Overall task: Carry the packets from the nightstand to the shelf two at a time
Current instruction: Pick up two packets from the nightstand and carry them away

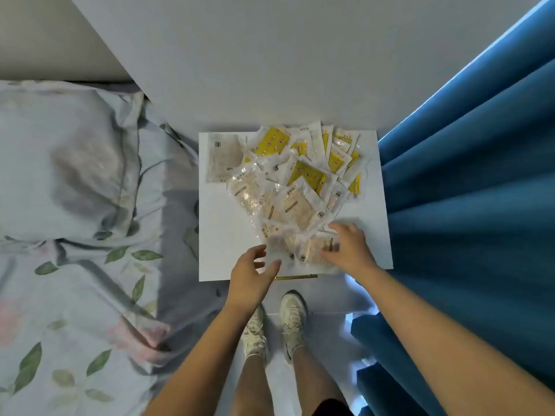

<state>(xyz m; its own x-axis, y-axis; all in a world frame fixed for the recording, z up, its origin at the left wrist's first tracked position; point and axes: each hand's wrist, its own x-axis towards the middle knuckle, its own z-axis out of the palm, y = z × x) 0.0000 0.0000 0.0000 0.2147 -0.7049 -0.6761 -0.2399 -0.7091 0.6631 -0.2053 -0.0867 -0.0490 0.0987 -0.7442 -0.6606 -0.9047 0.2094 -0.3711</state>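
1. A heap of packets [288, 187] is seen spread over the white nightstand [222, 250], some with yellow print, others clear with pale contents; one pale packet [223, 157] lies apart at the far left corner.
2. The nearest packets [303, 250] are blurred at the front edge of the heap, just between the two hands.
3. The left hand [252, 274] is held over the near edge of the nightstand, fingers spread and only loosely bent, nothing gripped; its fingertips are just beside the blurred packets.
4. The right hand [350, 246] is laid on the near packets, fingers bent down onto them; whether one is actually pinched cannot be told through the blur.
5. A thin yellow-green stick [295, 277], perhaps a pencil, is seen along the nightstand's front edge.
6. A bed with a leaf-print cover [75, 310] and pillow [66, 157] is pressed against the left side of the nightstand.
7. Blue curtains [468, 181] are crowded against its right side.
8. A pale wall [270, 55] is seen behind, and white shoes [292, 319] on a light floor below.
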